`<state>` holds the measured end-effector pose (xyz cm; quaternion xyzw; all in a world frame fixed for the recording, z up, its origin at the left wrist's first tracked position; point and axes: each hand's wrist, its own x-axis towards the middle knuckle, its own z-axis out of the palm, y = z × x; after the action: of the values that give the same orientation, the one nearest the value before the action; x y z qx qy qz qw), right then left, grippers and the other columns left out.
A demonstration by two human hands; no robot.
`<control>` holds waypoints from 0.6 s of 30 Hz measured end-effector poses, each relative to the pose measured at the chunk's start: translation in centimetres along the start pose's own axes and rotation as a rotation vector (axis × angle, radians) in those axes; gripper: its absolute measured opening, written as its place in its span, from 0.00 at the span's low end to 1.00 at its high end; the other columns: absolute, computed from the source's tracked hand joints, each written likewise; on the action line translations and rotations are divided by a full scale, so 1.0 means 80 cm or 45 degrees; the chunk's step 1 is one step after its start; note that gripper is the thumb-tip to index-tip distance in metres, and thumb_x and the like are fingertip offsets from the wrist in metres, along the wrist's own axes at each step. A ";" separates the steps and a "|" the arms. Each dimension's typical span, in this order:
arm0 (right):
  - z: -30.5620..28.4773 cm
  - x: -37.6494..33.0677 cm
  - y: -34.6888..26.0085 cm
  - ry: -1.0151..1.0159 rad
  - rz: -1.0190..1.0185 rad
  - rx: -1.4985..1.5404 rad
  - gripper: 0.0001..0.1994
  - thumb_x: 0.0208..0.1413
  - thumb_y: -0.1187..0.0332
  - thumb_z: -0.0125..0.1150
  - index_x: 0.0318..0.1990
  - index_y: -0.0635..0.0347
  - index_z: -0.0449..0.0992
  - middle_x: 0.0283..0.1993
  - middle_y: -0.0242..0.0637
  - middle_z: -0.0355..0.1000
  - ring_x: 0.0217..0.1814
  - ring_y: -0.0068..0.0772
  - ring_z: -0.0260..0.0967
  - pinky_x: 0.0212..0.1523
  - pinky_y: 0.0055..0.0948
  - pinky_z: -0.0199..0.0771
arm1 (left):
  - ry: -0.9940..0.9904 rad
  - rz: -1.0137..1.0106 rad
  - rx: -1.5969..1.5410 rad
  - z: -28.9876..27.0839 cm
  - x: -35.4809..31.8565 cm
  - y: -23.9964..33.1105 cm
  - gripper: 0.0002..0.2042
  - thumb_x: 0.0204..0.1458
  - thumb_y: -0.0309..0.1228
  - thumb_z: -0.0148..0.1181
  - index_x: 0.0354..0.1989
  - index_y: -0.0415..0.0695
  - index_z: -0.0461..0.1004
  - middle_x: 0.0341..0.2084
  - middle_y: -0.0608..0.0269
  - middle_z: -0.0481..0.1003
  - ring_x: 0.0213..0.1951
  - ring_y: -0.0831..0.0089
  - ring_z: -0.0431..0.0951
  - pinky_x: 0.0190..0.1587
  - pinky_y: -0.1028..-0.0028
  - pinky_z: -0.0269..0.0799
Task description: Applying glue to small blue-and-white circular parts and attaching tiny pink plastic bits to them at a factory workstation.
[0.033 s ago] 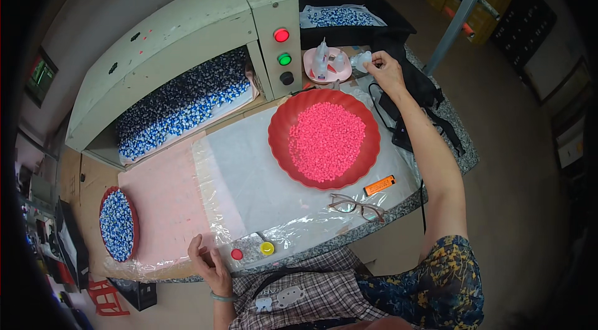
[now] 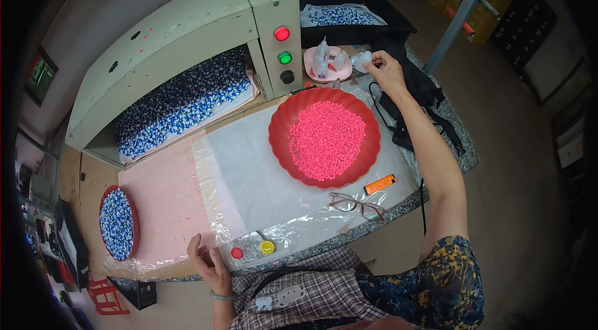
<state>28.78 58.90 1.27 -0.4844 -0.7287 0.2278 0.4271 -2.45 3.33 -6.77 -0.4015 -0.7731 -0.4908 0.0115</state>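
R hand (image 2: 386,73) pinches translucent whitish plastic item (image 2: 360,61) nr rounded pink plastic tray (image 2: 337,76); L hand (image 2: 212,266) half-open, empty, nr round red disc (image 2: 237,253).

A speckled tabletop (image 2: 469,155), partly under clear plastic sheeting (image 2: 225,225), carries a scalloped red bowl (image 2: 280,138) at centre, eyeglasses (image 2: 357,206) and an orange oblong object (image 2: 380,185) right of lower centre, and a smaller red bowl (image 2: 135,230) at lower left.

Right hand (image 2: 386,73) pinching a translucent item (image 2: 360,60) near the table's (image 2: 408,202) far right corner.
Left hand (image 2: 210,266) at the near edge; large red bowl (image 2: 280,137) of pink pieces (image 2: 327,140) toward the right edge, smaller bowl (image 2: 135,230) of blue-and-white pieces (image 2: 116,224) by the left.
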 end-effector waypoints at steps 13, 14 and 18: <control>-0.029 -0.266 -0.227 -0.780 -0.370 0.437 0.14 0.49 0.72 0.73 0.42 0.59 0.76 0.43 0.27 0.67 0.32 0.15 0.58 0.33 0.18 0.60 | -0.476 0.437 -0.281 0.011 0.044 0.197 0.23 0.51 0.18 0.60 0.58 0.37 0.70 0.56 0.48 0.70 0.58 0.54 0.70 0.60 0.62 0.68; -0.029 -0.279 -0.243 -0.896 -0.289 0.482 0.14 0.49 0.70 0.73 0.42 0.59 0.76 0.42 0.29 0.68 0.37 0.21 0.62 0.37 0.22 0.64 | -0.530 0.357 -0.357 0.023 0.043 0.208 0.24 0.52 0.19 0.61 0.60 0.37 0.69 0.56 0.49 0.70 0.58 0.56 0.71 0.58 0.64 0.70; -0.026 -0.321 -0.264 -1.027 -0.325 0.530 0.15 0.49 0.71 0.73 0.44 0.59 0.76 0.41 0.28 0.65 0.34 0.18 0.59 0.33 0.21 0.60 | -0.684 0.164 -0.640 0.055 0.035 0.211 0.26 0.53 0.24 0.66 0.62 0.38 0.69 0.54 0.50 0.72 0.54 0.58 0.75 0.51 0.66 0.74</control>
<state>24.03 26.60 7.80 -0.1678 -0.8292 0.4847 0.2223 7.99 11.70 4.73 -0.5541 -0.5771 -0.5407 -0.2597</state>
